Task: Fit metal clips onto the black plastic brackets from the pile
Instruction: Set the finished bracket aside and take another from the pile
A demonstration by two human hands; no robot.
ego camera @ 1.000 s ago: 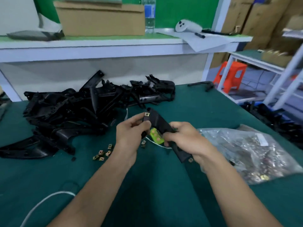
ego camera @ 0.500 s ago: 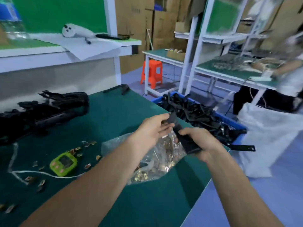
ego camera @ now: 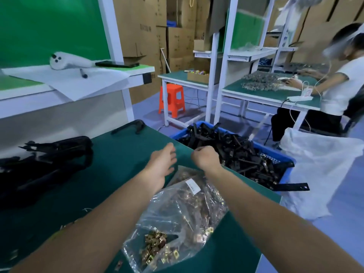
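Note:
My left hand [ego camera: 162,163] hovers over the green table [ego camera: 122,162] with its fingers loosely spread, holding nothing. My right hand [ego camera: 205,157] hangs at the table's right edge with fingers curled and nothing visible in it. Just beyond it stands a blue crate [ego camera: 285,157] full of black brackets [ego camera: 238,152]. The pile of black plastic brackets [ego camera: 49,160] lies at the left of the table. A clear bag of metal clips [ego camera: 177,223] lies under my forearms. A loose clip [ego camera: 118,265] rests near the front edge.
A single black bracket [ego camera: 128,127] lies at the table's far corner. A white sack [ego camera: 319,174] stands on the floor to the right of the crate. An orange stool [ego camera: 172,99] and another bench with a seated person [ego camera: 334,87] are beyond.
My view swung right from the pile to the crate. The bracket both hands held is gone from them; the left hand has opened and the right hand is curled empty.

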